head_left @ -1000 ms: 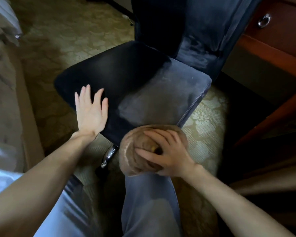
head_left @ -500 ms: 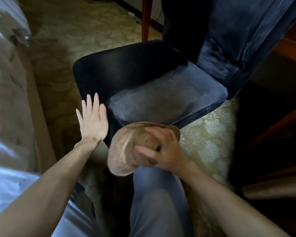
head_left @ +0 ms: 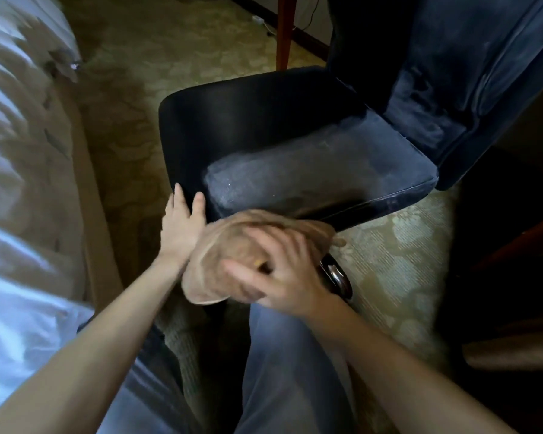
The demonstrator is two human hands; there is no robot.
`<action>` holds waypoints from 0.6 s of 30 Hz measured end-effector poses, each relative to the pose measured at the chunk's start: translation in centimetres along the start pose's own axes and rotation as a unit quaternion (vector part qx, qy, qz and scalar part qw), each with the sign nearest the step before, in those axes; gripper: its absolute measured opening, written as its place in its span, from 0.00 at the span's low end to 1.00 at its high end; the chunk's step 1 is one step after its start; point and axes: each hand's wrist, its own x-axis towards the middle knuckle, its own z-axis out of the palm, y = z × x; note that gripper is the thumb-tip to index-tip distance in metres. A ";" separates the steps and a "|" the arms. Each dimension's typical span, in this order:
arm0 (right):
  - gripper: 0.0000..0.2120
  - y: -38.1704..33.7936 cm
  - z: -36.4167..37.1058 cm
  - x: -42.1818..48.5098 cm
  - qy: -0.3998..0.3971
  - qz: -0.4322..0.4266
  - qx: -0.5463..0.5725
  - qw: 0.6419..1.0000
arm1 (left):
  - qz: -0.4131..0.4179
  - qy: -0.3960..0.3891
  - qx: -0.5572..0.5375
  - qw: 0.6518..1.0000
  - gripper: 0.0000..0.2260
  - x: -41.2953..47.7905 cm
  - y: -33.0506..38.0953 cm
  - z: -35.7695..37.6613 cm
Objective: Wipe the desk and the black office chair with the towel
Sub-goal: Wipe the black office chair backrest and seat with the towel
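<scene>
Towel (head_left: 220,252) bunched in the curled right grip (head_left: 282,274) should sweep flat along the chair (head_left: 279,136) seat's front edge while the spread left grip (head_left: 181,227) steadies it.

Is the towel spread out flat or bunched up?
Bunched up. The towel forms a rounded wad, gripped by the right hand at the front edge of the chair seat.

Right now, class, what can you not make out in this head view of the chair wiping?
Desk top: cut off by the upper edge; only a wooden leg shows.
Chair base: hidden under the seat and towel; one chrome part shows.
Left hand: thumb side hidden behind the towel.
</scene>
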 end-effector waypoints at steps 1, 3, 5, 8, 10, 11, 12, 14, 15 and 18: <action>0.17 -0.6 0.8 0.1 -0.009 -0.027 -0.004 1.000 | -0.013 -0.009 -0.034 0.999 0.31 -0.7 -0.1 0.3; 0.15 0.2 1.0 -0.4 -0.032 -0.054 -0.022 0.998 | -0.025 -0.006 -0.044 0.999 0.30 -1.2 -0.1 0.6; 0.18 2.2 -0.2 -1.3 -0.065 0.008 -0.016 0.998 | -0.029 0.003 -0.017 0.999 0.30 -0.8 0.1 0.6; 0.26 6.8 -3.3 -3.0 -0.073 0.104 -0.081 0.989 | -0.037 -0.002 -0.009 0.999 0.29 -0.4 -0.1 0.7; 0.25 9.6 -5.2 -3.6 -0.097 0.159 -0.082 0.979 | -0.043 -0.003 -0.012 0.999 0.29 -0.5 -0.2 0.5; 0.25 10.7 -6.1 -3.8 -0.121 0.184 -0.065 0.973 | -0.047 -0.002 -0.012 0.999 0.29 -0.5 -0.2 0.4; 0.27 11.5 -6.7 -4.2 -0.132 0.179 -0.063 0.973 | -0.051 -0.002 -0.008 0.999 0.29 -0.4 -0.1 0.3; 0.32 13.0 -7.3 -5.6 -0.121 0.172 -0.053 0.976 | -0.063 -0.008 0.008 0.998 0.30 -0.3 0.1 0.3; 0.32 13.5 -7.8 -5.8 -0.116 0.189 -0.050 0.974 | -0.070 -0.009 0.013 0.997 0.31 -0.5 0.2 0.2; 0.38 15.1 -9.3 -6.6 -0.089 0.275 -0.084 0.954 | -0.089 -0.007 0.015 0.996 0.34 -0.8 0.3 -0.1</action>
